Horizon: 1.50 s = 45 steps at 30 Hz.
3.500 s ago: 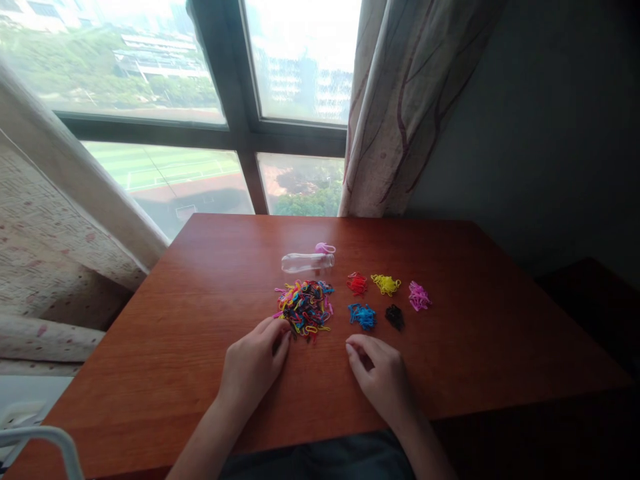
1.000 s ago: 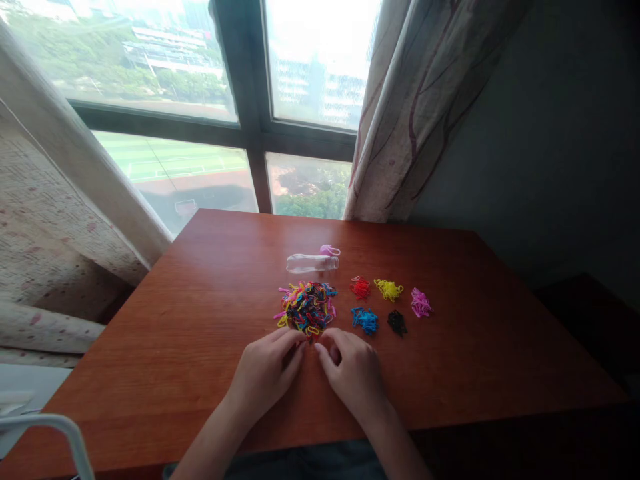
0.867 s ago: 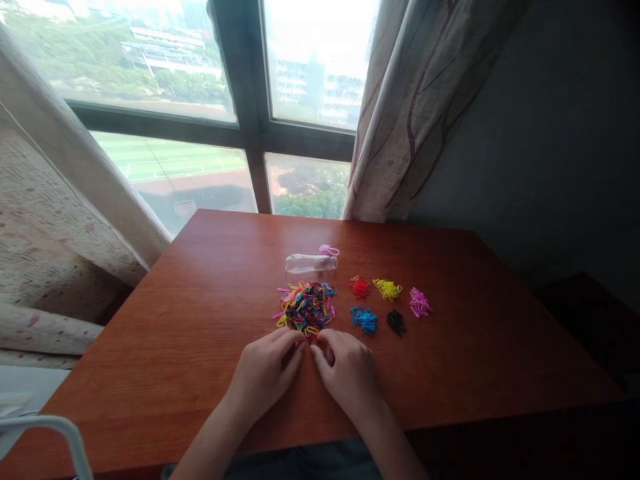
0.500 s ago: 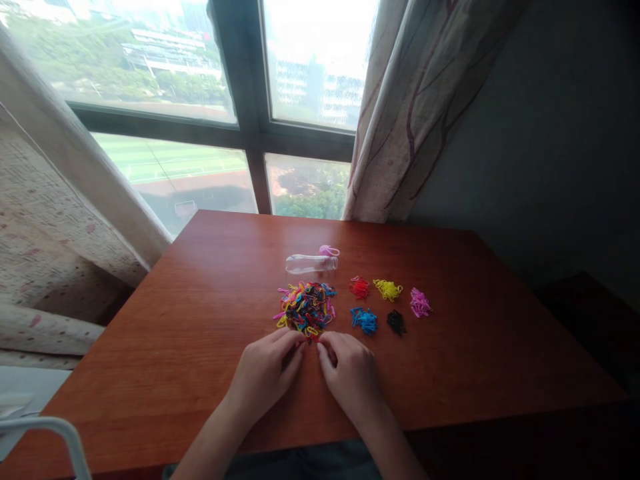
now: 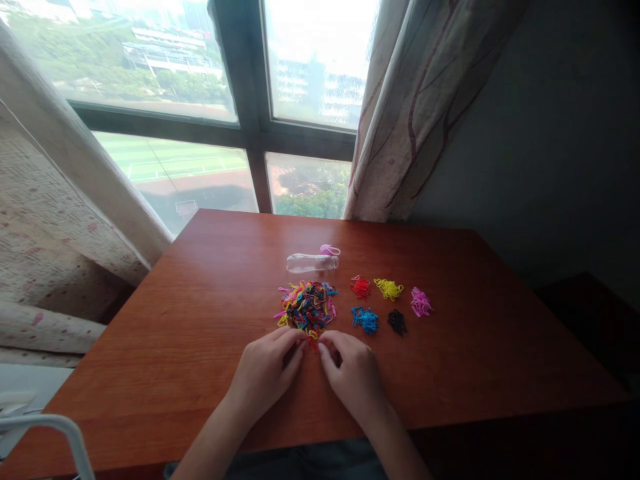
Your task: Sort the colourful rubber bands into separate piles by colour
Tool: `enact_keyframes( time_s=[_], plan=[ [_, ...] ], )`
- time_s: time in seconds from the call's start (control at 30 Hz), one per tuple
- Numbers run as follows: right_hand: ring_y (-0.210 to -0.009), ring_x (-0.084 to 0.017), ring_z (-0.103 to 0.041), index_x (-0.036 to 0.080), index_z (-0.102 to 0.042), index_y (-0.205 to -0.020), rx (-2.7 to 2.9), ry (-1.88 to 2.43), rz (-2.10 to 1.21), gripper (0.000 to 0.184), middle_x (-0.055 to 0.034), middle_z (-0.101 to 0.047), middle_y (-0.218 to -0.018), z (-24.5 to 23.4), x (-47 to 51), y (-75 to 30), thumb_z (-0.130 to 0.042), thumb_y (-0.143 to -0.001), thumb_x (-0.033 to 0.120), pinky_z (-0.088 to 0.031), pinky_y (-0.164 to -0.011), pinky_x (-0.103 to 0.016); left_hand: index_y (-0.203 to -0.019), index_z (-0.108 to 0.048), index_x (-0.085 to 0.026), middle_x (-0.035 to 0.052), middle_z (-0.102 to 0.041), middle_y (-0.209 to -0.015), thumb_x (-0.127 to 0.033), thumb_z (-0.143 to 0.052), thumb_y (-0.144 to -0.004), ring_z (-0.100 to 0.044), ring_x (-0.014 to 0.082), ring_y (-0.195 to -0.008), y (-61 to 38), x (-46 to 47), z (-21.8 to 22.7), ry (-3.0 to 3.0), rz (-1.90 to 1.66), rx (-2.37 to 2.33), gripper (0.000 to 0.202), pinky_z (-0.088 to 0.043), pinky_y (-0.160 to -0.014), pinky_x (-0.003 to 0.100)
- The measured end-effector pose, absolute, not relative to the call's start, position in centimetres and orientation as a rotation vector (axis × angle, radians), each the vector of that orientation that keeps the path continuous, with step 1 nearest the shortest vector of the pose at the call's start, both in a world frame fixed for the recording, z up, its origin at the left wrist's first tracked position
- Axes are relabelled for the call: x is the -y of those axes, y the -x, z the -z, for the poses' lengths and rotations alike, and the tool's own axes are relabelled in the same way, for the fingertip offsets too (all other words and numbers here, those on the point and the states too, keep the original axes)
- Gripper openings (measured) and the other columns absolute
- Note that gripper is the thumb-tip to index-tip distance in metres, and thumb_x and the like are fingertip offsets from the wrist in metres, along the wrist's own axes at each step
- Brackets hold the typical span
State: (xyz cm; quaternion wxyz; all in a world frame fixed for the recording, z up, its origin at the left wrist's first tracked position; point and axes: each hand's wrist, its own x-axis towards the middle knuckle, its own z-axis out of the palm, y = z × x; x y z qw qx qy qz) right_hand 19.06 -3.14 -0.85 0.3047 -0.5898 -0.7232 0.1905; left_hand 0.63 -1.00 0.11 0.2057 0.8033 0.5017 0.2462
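A mixed pile of small coloured loop-shaped pieces (image 5: 307, 305), like plastic stitch markers, lies on the wooden table just beyond my fingers. At its near edge, my left hand (image 5: 273, 363) is closed in a pinch. Opposite it, my right hand (image 5: 350, 367) is pinched too, with a small gap between the two hands. A red loop-shaped piece (image 5: 313, 343) shows in that gap, with the fingertips of both hands at its ends. The fingers partly hide it, so its exact shape is unclear.
Right of the pile lie sorted heaps: red (image 5: 360, 287), yellow (image 5: 389, 289), blue (image 5: 365, 320), black (image 5: 397, 322) and pink (image 5: 421, 302). Behind the pile, a clear bottle (image 5: 311, 263) lies on its side near a pink looped cap (image 5: 329, 250). Window and curtains (image 5: 410, 120) stand beyond the table (image 5: 165, 347).
More of the red piece shows between my fingertips than before. Both hands stay nearly in place, and the heaps look the same apart from a tiny camera shift.
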Motion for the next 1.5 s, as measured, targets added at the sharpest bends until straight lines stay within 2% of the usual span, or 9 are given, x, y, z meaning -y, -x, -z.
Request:
enact_keyframes(
  time_s=[0.27, 0.67, 1.0, 1.23, 1.5],
  plan=[
    [-0.068, -0.016, -0.063, 0.024, -0.065, -0.091, 1.922, 1.729, -0.397, 0.005, 0.0023, -0.069, -0.076, 0.6, 2.3, -18.0, -0.064, -0.088, 0.021, -0.031, -0.061, -0.026, -0.099, -0.065, -0.024, 0.0007, -0.072, -0.094, -0.023, -0.049, -0.094, -0.068, 0.0157, -0.081, -0.7, 1.1, -0.3, -2.249, -0.7, -1.385, 0.017, -0.047, -0.068, 0.024],
    [-0.068, -0.015, -0.062, 0.023, -0.064, -0.085, 1.909, 1.688, -0.394, 0.011, 0.0015, -0.069, -0.076, 0.7, 2.2, -18.1, -0.056, -0.09, 0.016, -0.031, -0.063, -0.025, -0.099, -0.066, -0.024, 0.0011, -0.072, -0.093, -0.025, -0.049, -0.094, -0.068, 0.0164, -0.08, -0.6, 1.2, -0.2, -2.248, -0.684, -1.406, 0.017, -0.048, -0.07, 0.025],
    [-0.066, -0.014, -0.06, 0.023, -0.061, -0.081, 1.916, 1.701, -0.41, 0.01, 0.0018, -0.068, -0.073, 0.7, 2.2, -18.1, -0.059, -0.089, 0.017, -0.029, -0.06, -0.025, -0.102, -0.065, -0.023, 0.0015, -0.072, -0.095, -0.022, -0.049, -0.092, -0.069, 0.0156, -0.08, -0.6, 0.9, -0.2, -2.248, -0.734, -1.383, 0.018, -0.049, -0.069, 0.024],
    [-0.065, -0.014, -0.06, 0.022, -0.062, -0.082, 1.803, 1.606, -0.514, 0.011, 0.0014, -0.066, -0.071, 0.8, 2.3, -18.4, -0.054, -0.089, 0.019, -0.036, -0.063, -0.022, -0.103, -0.065, -0.024, 0.0017, -0.071, -0.094, -0.021, -0.048, -0.093, -0.068, 0.0141, -0.078, -0.3, 1.1, 0.0, -2.274, -0.741, -1.347, 0.02, -0.049, -0.068, 0.022],
    [-0.059, -0.013, -0.058, 0.021, -0.062, -0.08, 1.613, 1.494, -0.669, 0.017, 0.0007, -0.064, -0.068, 0.4, 3.2, -19.1, -0.05, -0.091, 0.025, -0.041, -0.059, -0.021, -0.106, -0.065, -0.026, 0.0024, -0.068, -0.088, -0.023, -0.045, -0.097, -0.066, 0.0168, -0.078, -1.0, 1.4, 0.0, -2.552, -0.518, -1.325, 0.022, -0.046, -0.067, 0.024]
  ],
)
